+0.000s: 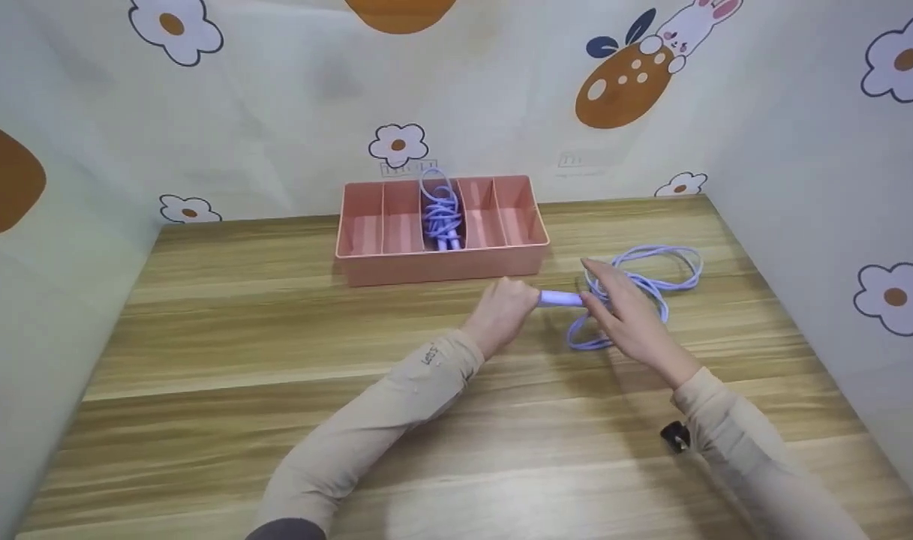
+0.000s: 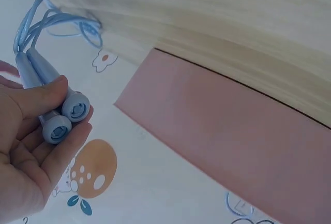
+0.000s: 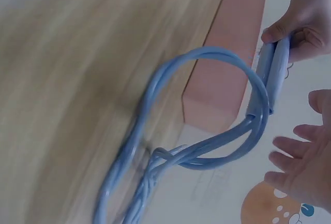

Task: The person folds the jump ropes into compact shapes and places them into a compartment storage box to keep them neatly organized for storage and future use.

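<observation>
Head cam: a periwinkle jump rope [image 1: 655, 283] is gripped by its handles [image 1: 561, 298] in the left hand [image 1: 501, 315], roughly 4 o'clock from the pink five-compartment organizer [image 1: 445, 268], where another coiled jump rope [image 1: 442, 217] is parked mid-row.

Left wrist cam: both handles are pinched together between thumb and fingers, capped ends angled toward 5 o'clock.

Right wrist cam: the cord [image 3: 212, 52] is looped and strung off toward 8 o'clock; the right hand [image 3: 305, 162] is held spread-fingered at the handles' 5 o'clock, nothing gripped.

Wood-grained tabletop [image 1: 261, 315] with a pink five-compartment box [image 1: 442, 268] near its far edge.
</observation>
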`<act>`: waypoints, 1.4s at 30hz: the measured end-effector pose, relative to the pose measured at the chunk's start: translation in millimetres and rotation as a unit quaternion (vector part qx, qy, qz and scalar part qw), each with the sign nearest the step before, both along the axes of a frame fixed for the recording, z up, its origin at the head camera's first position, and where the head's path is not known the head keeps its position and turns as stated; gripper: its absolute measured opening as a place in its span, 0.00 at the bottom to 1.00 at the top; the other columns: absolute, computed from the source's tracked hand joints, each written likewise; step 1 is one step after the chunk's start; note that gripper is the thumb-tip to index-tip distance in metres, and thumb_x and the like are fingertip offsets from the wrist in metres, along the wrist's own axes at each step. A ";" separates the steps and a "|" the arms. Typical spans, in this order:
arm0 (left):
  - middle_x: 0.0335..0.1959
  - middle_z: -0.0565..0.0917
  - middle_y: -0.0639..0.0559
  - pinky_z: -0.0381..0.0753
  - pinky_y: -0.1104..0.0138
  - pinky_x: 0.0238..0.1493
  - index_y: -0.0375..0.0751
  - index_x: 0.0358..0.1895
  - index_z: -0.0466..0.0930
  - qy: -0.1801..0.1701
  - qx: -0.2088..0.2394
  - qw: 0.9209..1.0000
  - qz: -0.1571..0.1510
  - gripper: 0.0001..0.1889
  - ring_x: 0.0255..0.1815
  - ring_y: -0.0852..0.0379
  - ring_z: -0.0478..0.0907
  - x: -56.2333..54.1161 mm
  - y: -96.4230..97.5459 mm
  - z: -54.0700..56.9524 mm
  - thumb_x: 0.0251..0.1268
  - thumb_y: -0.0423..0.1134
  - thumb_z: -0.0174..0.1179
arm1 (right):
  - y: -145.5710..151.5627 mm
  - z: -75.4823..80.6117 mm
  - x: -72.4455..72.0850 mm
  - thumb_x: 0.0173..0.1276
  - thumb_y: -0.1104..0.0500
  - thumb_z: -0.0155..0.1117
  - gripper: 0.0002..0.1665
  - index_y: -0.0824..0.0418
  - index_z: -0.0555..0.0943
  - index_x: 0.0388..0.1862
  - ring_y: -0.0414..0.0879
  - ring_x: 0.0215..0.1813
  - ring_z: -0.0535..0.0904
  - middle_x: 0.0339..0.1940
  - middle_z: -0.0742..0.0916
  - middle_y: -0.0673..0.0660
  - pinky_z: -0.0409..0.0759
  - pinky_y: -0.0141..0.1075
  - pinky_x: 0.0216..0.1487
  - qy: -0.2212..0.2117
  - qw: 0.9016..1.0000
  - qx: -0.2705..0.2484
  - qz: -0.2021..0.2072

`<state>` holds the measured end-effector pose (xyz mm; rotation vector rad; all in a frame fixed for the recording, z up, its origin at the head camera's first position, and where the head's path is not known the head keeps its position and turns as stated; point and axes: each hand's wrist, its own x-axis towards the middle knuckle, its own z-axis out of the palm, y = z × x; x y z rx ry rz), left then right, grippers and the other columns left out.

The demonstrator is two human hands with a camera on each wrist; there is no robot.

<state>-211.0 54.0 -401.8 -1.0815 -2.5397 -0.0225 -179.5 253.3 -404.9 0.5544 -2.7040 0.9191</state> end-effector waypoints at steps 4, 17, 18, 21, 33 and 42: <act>0.24 0.81 0.52 0.78 0.70 0.24 0.41 0.28 0.82 0.039 0.022 0.999 -0.017 0.07 0.22 0.59 0.77 2.9 -4.4 9.1 0.52 0.28 0.57 | -2.9 6.8 -5.4 0.70 0.56 0.49 0.28 0.66 0.62 0.65 0.54 0.49 0.77 0.57 0.77 0.64 0.75 0.45 0.50 -0.065 0.996 -0.049 0.024; 0.28 0.82 0.50 0.80 0.70 0.26 0.36 0.31 0.79 0.106 0.127 0.985 -0.056 0.03 0.27 0.57 0.79 8.6 -29.3 31.6 0.54 0.27 0.57 | 0.5 32.4 1.2 0.57 0.74 0.57 0.27 0.74 0.68 0.58 0.40 0.39 0.80 0.40 0.83 0.68 0.78 0.27 0.38 -0.129 0.970 -0.165 0.121; 0.28 0.82 0.50 0.80 0.70 0.26 0.36 0.32 0.79 0.111 0.135 0.983 -0.059 0.03 0.27 0.57 0.79 8.5 -31.1 32.6 0.54 0.27 0.57 | 1.0 33.6 1.7 0.56 0.76 0.56 0.28 0.75 0.67 0.58 0.40 0.39 0.80 0.40 0.82 0.69 0.79 0.28 0.39 -0.131 0.968 -0.167 0.133; 0.29 0.82 0.49 0.80 0.70 0.28 0.35 0.33 0.79 0.124 0.162 0.977 -0.066 0.05 0.28 0.56 0.79 6.9 -36.9 35.3 0.54 0.26 0.56 | 3.5 36.8 3.4 0.52 0.79 0.52 0.30 0.76 0.66 0.58 0.40 0.40 0.80 0.39 0.82 0.70 0.79 0.31 0.41 -0.129 0.966 -0.165 0.153; 0.35 0.83 0.45 0.81 0.66 0.40 0.33 0.38 0.80 0.138 0.216 0.965 -0.058 0.10 0.36 0.52 0.81 4.9 -62.7 54.6 0.52 0.22 0.55 | 11.9 47.4 6.8 0.55 0.74 0.60 0.16 0.76 0.75 0.44 0.40 0.39 0.80 0.35 0.84 0.62 0.76 0.26 0.44 -0.129 0.965 -0.154 0.169; 0.37 0.83 0.44 0.81 0.65 0.41 0.33 0.38 0.80 0.171 0.235 0.955 -0.062 0.09 0.38 0.51 0.81 5.7 -72.7 58.8 0.53 0.24 0.57 | 5.2 52.9 10.0 0.57 0.68 0.63 0.04 0.69 0.79 0.32 0.39 0.31 0.79 0.28 0.84 0.59 0.79 0.30 0.35 -0.150 0.973 -0.096 0.150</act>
